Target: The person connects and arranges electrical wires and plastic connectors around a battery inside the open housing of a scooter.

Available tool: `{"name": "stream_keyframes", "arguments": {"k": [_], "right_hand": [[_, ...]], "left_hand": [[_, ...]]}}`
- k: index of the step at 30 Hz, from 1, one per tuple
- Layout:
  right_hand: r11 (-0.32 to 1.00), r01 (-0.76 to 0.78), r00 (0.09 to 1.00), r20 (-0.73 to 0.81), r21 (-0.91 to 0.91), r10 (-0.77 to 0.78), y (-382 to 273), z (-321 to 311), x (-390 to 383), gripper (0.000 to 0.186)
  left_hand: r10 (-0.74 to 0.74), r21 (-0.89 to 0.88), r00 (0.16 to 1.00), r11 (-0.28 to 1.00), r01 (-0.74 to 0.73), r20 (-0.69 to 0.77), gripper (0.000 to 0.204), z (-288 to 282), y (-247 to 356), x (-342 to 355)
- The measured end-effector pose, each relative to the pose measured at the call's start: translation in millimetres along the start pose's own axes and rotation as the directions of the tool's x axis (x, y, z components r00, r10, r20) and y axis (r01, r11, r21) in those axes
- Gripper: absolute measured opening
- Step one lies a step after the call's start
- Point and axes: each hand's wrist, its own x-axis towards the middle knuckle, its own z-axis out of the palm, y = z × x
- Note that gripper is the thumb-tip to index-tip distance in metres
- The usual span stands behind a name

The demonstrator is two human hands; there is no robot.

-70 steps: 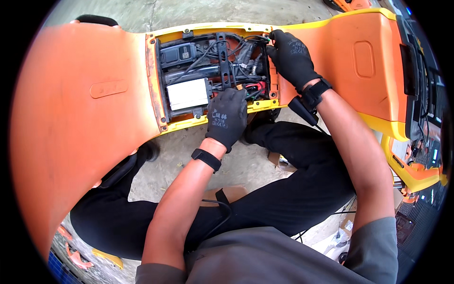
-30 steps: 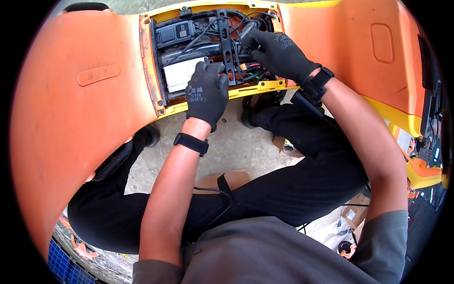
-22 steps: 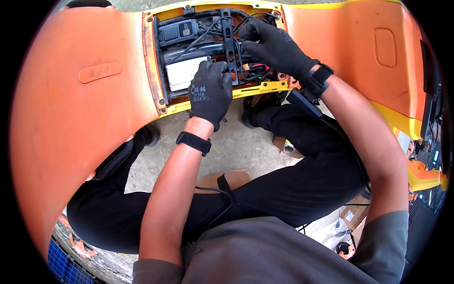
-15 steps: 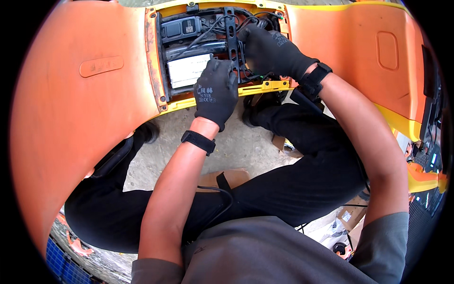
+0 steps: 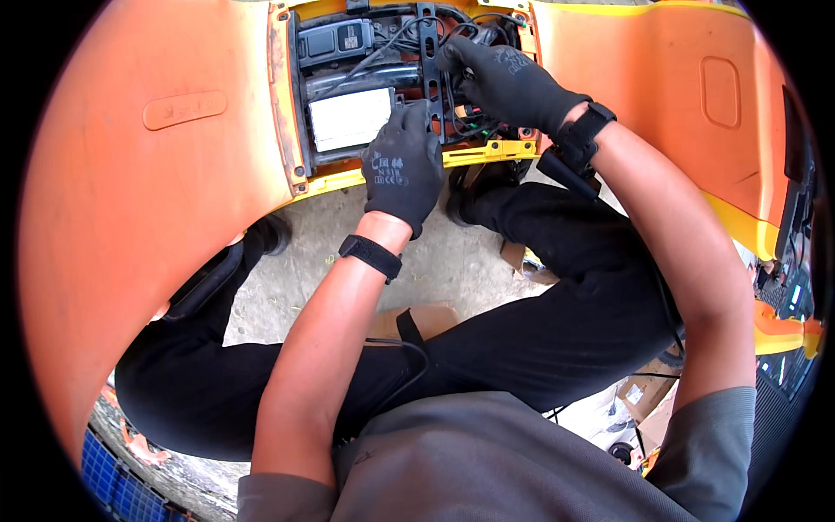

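Both my hands wear black gloves and work in an open bay of an orange body shell [image 5: 174, 52]. A black perforated bracket [image 5: 430, 61] runs across the bay. My left hand [image 5: 403, 165] is closed, its fingertips at the lower part of that bracket, beside a box with a white label [image 5: 348, 120]. To the bracket's right, my right hand [image 5: 509, 83] is curled with fingers and thumb drawn together among black cables [image 5: 452, 35]; what they pinch is hidden. Below it, small coloured connectors [image 5: 470, 111] show between the wires.
A black module [image 5: 335, 42] lies in the bay's far left part. Yellow trim [image 5: 335, 181] edges the bay's near side. Under my legs, a cardboard piece [image 5: 435, 320] lies on the concrete floor [image 5: 348, 228]. At the right, a cardboard box [image 5: 648, 393] stands near loose parts.
My right hand has shifted slightly right and turned, uncovering coloured connectors beneath it. My left hand stays by the bracket with only a small shift. The whole view has moved a little.
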Motion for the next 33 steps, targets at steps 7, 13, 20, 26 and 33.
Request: {"name": "stream_keyframes", "arguments": {"k": [7, 13, 20, 26, 33], "right_hand": [[1.0, 0.0, 1.0, 0.014, 0.002, 0.0, 4.0, 7.0, 5.6, 0.034], [0.996, -0.054, 0.998, 0.017, 0.073, 0.053, -4.5, 1.5, 0.5, 0.032], [0.939, -0.065, 0.998, 0.008, 0.337, 0.066, 10.2, -1.6, -4.1, 0.027], [0.823, -0.181, 0.983, 0.081, 0.539, 0.163, 12.5, -7.6, -5.7, 0.02], [0.579, -0.303, 0.939, 0.132, 0.757, 0.319, 6.1, -9.4, -17.6, 0.022]], "left_hand": [[-0.012, -0.076, 1.0, 0.997, 0.012, 0.006, 0.037, 0.3, -0.8, 2.2], [0.126, -0.03, 0.984, 0.991, -0.131, -0.129, 0.035, -4.0, 13.4, 25.7], [0.067, 0.184, 0.995, 0.981, -0.053, -0.073, 0.028, 16.1, 18.4, 38.7], [-0.017, 0.156, 0.999, 0.987, 0.025, -0.051, 0.019, 24.6, 15.4, 48.7], [0.075, 0.118, 0.994, 0.991, -0.066, -0.077, 0.02, 31.8, 6.6, 50.2]]}}
